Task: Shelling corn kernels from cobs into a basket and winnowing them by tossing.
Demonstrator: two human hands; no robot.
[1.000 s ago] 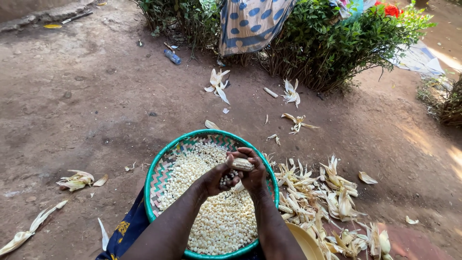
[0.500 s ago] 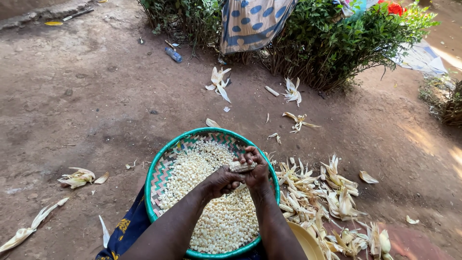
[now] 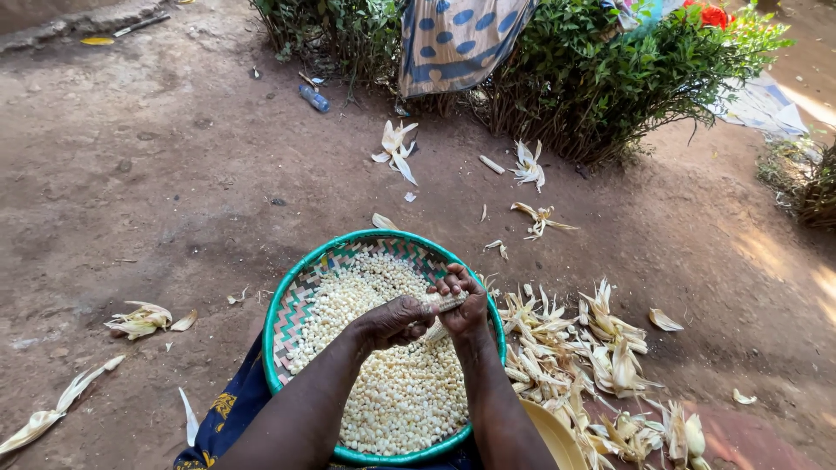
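Observation:
A round woven basket with a green rim point(image 3: 300, 277) rests on my lap, holding a heap of pale loose maize kernels point(image 3: 401, 383). Over the basket's right side both hands grip one pale corn cob point(image 3: 446, 304). My left hand point(image 3: 396, 318) wraps the cob's near end, and my right hand point(image 3: 463, 305) closes over its far end, thumb pressing on it. Most of the cob is hidden by my fingers.
A pile of dry corn husks point(image 3: 592, 357) lies on the dirt right of the basket, with a yellow bowl rim point(image 3: 553, 435) beside my right arm. Scattered husks point(image 3: 139, 318) lie left. Bushes point(image 3: 601, 70), a patterned cloth point(image 3: 457, 39) and a plastic bottle point(image 3: 313, 97) stand ahead.
My hands have twisted on the cob and shifted slightly; the cob sits lower between the fingers than a second ago. The basket has stayed in place.

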